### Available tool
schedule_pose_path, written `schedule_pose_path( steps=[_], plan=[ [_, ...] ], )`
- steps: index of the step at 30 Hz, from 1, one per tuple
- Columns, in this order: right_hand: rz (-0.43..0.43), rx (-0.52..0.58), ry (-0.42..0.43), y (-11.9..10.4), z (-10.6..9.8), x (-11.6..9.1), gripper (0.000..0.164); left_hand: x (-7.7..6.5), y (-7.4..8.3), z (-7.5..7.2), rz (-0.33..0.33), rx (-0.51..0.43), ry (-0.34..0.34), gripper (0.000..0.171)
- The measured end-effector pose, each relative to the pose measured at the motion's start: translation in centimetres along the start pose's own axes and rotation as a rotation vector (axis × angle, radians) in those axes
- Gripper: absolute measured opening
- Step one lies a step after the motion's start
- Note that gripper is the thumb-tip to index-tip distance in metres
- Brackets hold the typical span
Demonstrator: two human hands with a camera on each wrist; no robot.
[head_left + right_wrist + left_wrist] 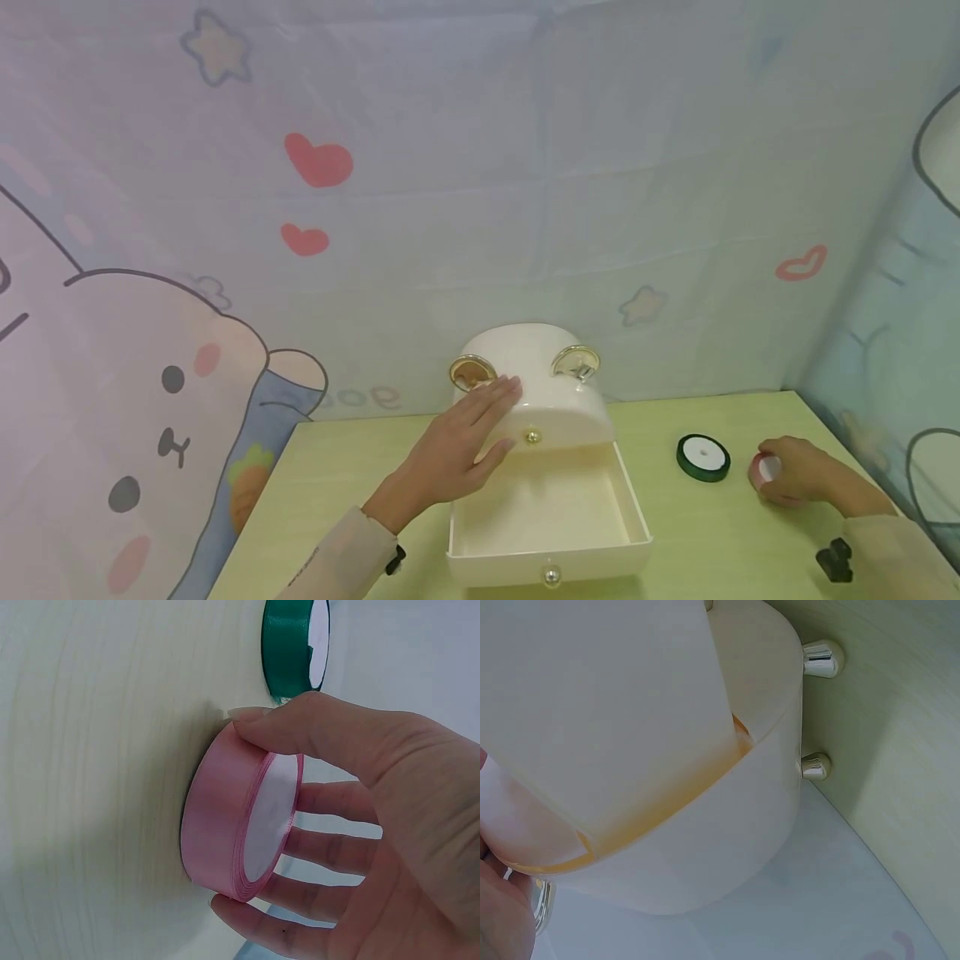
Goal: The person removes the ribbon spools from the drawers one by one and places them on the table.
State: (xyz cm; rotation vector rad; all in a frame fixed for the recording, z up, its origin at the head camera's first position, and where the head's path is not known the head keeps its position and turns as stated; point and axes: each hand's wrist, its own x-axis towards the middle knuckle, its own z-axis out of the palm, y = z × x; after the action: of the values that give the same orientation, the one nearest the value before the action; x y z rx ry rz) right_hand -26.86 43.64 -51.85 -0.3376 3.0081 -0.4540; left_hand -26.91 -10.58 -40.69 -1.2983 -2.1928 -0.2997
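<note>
A white rounded box [525,346] with two gold-rimmed ears stands at the back of the table, its lower drawer [551,500] pulled out and bare inside. My left hand [453,446] rests on the box top beside one ear, fingers extended; in the left wrist view just part of that hand [506,915] shows at the edge. On the right, my right hand [806,473] grips a roll of pink ribbon [217,802]. Thumb and fingers span its rim in the right wrist view, with the roll close over the tabletop.
A roll of green ribbon [703,457] lies flat between the box and my right hand. The pale green table [337,500] meets a cartoon-printed cloth [420,208] behind, and another printed cloth [907,317] hangs along the right side.
</note>
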Motion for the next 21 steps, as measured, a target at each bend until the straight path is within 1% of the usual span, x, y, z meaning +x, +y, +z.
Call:
schedule_pose_path(
  steps=[4,11,17,21],
  plan=[
    [0.012,-0.003,-0.011,0.2,0.24,0.14,0.066,-0.07,0.01,-0.03,-0.006,0.003,-0.004,0.061],
    [0.007,0.006,-0.021,-0.05,0.13,0.27,0.066,0.03,-0.15,0.02,-0.012,0.015,-0.02,0.063],
    [0.023,0.015,-0.04,0.01,0.23,0.25,0.068,0.01,-0.14,0.11,-0.006,0.01,-0.017,0.062],
    [0.02,0.015,-0.035,0.25,0.48,0.32,0.069,-0.01,-0.09,0.1,-0.008,0.011,-0.016,0.062]
  ],
)
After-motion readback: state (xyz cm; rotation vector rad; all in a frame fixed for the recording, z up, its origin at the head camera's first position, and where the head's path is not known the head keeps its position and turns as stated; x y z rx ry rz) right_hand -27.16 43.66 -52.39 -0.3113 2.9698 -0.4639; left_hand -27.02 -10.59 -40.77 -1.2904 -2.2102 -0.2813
